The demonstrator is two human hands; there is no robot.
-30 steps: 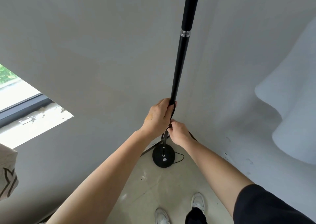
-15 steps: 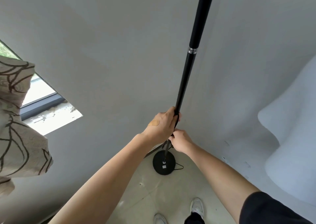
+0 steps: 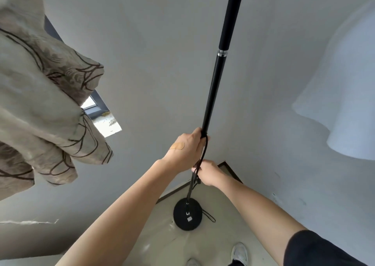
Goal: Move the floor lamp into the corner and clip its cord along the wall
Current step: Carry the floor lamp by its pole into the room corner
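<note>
A black floor lamp pole point(image 3: 218, 75) rises from a round black base point(image 3: 187, 217) that rests on the pale floor near the corner where two grey walls meet. My left hand point(image 3: 185, 148), with a plaster on its back, is wrapped around the pole at mid-height. Just below it, my right hand point(image 3: 208, 173) is closed on the pole and the black cord point(image 3: 204, 152) that runs down along it. A loop of cord point(image 3: 209, 216) lies on the floor to the right of the base. The lamp's top is out of frame.
A patterned beige curtain point(image 3: 40, 107) hangs at the left, covering most of a window point(image 3: 105, 123). A dark skirting board point(image 3: 231, 170) lines the corner. A white rounded shape point(image 3: 349, 95) bulges at the right. My white shoes point(image 3: 239, 253) stand behind the base.
The view has swung left and the curtain has come far into frame. The pole now leans more to the right, and my right hand has slid lower along the cord.
</note>
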